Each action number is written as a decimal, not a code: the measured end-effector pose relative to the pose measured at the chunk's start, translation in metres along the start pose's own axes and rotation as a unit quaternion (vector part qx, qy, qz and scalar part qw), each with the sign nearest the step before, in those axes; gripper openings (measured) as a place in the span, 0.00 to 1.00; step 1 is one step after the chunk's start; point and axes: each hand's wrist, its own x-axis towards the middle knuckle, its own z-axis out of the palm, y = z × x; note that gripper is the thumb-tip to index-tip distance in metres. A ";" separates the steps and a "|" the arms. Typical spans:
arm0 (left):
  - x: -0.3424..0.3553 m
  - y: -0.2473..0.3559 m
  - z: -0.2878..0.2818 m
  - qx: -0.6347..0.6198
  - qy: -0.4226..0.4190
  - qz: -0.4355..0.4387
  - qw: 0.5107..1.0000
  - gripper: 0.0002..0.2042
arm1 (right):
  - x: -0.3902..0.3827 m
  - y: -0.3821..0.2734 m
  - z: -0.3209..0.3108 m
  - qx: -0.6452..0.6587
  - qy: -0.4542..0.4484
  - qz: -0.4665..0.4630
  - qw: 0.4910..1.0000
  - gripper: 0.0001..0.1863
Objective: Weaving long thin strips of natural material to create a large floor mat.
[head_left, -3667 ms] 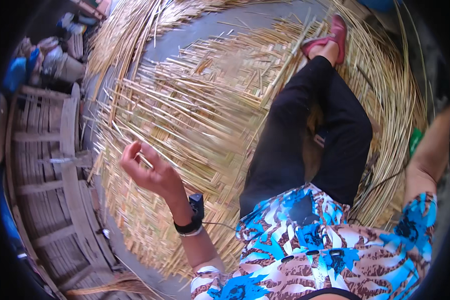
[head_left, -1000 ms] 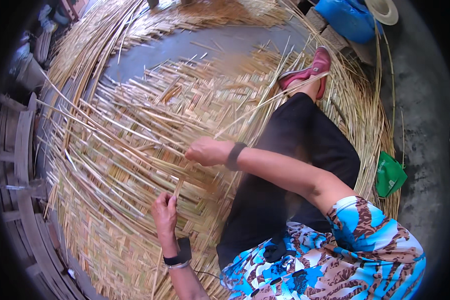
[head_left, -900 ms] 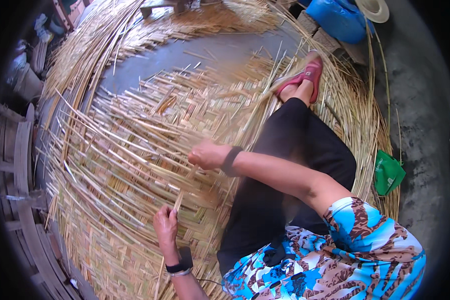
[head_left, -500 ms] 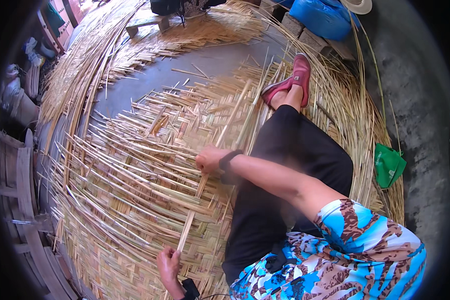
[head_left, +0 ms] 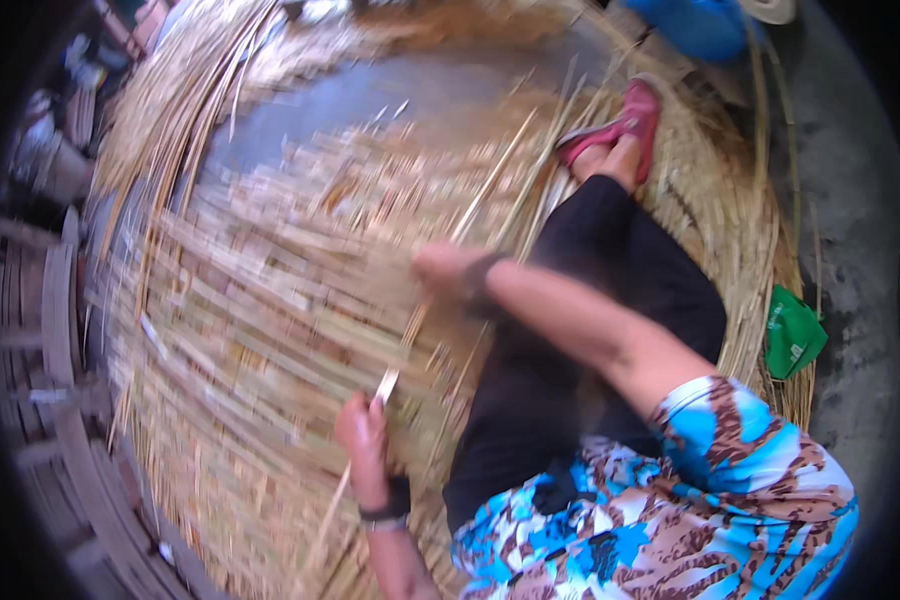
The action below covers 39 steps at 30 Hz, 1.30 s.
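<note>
A woven mat of pale split-reed strips [head_left: 260,480] spreads under both hands, with many long strip ends lying loose across it. My left hand [head_left: 363,430] is closed on a light flat reed strip [head_left: 388,384]; the strip shows above the fingers and seems to continue below the hand. Farther up the same line, my right hand [head_left: 448,268] is curled into a fist over the strip, just above the mat. Motion smears its fingers, and the part of the strip under it is hidden.
My outstretched legs in black trousers [head_left: 620,270] lie to the right, ending in pink shoes [head_left: 638,125]. Beyond them are more loose reeds [head_left: 710,210] and a green bag [head_left: 795,335]. Wooden slats [head_left: 58,300] stand at the left; a blue bundle [head_left: 695,25] sits at the far right.
My left hand has moved up and slightly right along the strip, nearer my right hand. The whole view has shifted and blurred, and the far wooden stool has left the picture.
</note>
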 end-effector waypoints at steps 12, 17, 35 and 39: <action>0.022 0.065 0.003 0.128 -0.005 0.065 0.990 0.13 | -0.029 -0.004 -0.022 -0.133 0.002 0.055 0.990 0.12; 0.083 0.099 0.044 -0.191 0.065 0.203 0.958 0.11 | -0.034 -0.019 -0.034 -0.116 -0.034 -0.004 0.993 0.08; 0.056 0.121 0.060 -0.323 0.179 -0.041 0.928 0.16 | 0.009 -0.006 -0.015 0.074 0.095 -0.166 0.979 0.12; 0.041 0.120 0.061 -0.340 0.201 -0.046 0.918 0.15 | 0.020 -0.015 -0.002 0.058 0.018 -0.029 0.998 0.14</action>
